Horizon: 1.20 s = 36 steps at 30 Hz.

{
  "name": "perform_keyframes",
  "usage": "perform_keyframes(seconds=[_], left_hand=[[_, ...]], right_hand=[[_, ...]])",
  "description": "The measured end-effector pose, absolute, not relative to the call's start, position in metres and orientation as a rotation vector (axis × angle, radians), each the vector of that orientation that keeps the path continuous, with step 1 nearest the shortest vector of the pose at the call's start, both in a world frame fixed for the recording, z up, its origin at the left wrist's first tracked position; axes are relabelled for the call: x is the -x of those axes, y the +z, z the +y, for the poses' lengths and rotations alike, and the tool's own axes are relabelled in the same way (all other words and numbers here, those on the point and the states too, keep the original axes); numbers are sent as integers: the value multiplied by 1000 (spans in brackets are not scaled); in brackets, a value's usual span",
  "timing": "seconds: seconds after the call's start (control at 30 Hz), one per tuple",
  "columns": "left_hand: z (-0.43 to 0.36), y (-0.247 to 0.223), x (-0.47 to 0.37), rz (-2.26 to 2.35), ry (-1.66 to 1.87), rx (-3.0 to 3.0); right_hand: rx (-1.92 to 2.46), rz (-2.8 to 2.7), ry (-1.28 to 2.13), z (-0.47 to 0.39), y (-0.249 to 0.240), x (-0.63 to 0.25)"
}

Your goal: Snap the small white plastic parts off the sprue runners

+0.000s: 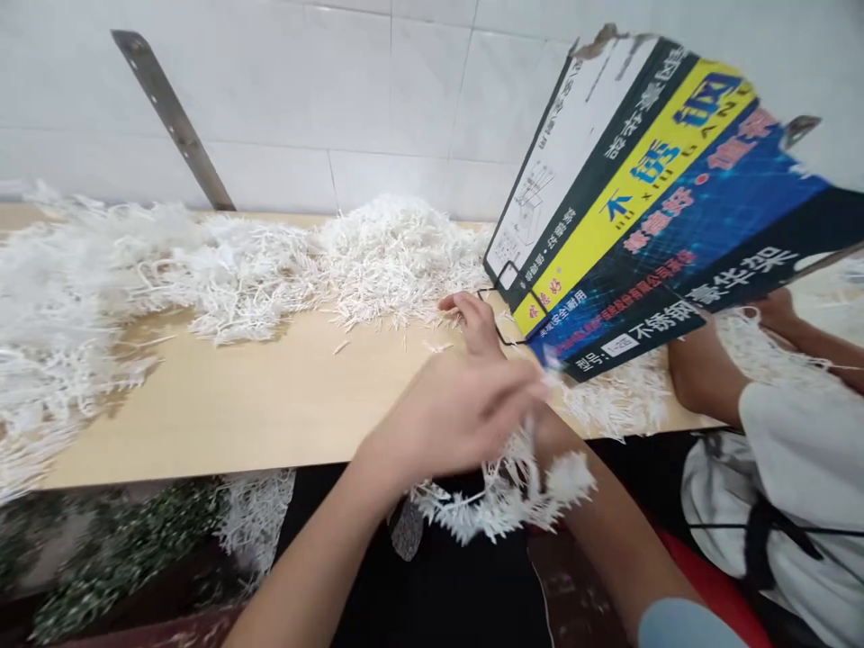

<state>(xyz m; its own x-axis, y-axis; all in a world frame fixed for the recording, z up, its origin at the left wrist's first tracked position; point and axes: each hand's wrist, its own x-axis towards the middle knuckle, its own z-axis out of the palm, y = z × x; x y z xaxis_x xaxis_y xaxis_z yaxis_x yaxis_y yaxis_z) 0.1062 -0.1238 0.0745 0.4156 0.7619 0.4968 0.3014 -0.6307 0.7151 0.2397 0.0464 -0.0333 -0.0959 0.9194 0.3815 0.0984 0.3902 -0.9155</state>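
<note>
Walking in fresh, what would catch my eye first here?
Probably the big printed cardboard, bright yellow and blue, standing tilted at the right of the table. Next, the frilly white strands heaped along the wall side. Then the person's hands near the cardboard's foot: a blurred left hand in front, the right hand just beyond.

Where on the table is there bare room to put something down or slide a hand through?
The tabletop is bare between the left-hand white strands, rear heap, front edge and left hand. Crowded: the wall side, and the right, with the right hand, wire frame, printed cardboard and another person's arm.
</note>
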Motion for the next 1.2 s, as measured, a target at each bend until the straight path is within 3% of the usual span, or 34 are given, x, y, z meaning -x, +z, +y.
perform_keyframes(seconds=[0.13, 0.23, 0.43, 0.6, 0.67, 0.83, 0.9, 1.0, 1.2], left_hand=[[-56, 28, -80, 973, 1293, -1625], [-22, 0, -53, 727, 1376, -1268], [-5, -4, -2, 386, 1203, -1087], [4, -11, -2, 524, 1296, -1002], [4, -12, -9, 642, 1351, -967], [1, -8, -17, 813, 1442, -921], [1, -8, -18, 848, 1484, -931], [4, -12, -18, 992, 1571, -1001], [0, -17, -21, 1785, 1933, -1639]], right_hand=[[869, -1649, 835, 38, -27, -239], [817, -1895, 653, 36, -26, -238], [706, -2778, 237, 27, -26, -236], [1078, -2345, 64, 40, -23, -238], [1068, -2098, 202, 40, -19, -240], [660, -2020, 1226, 17, -9, -240], [586, -2127, 1458, 11, -7, -238], [674, -2190, 1442, 13, -9, -235], [790, -2019, 1065, 19, -17, -230]])
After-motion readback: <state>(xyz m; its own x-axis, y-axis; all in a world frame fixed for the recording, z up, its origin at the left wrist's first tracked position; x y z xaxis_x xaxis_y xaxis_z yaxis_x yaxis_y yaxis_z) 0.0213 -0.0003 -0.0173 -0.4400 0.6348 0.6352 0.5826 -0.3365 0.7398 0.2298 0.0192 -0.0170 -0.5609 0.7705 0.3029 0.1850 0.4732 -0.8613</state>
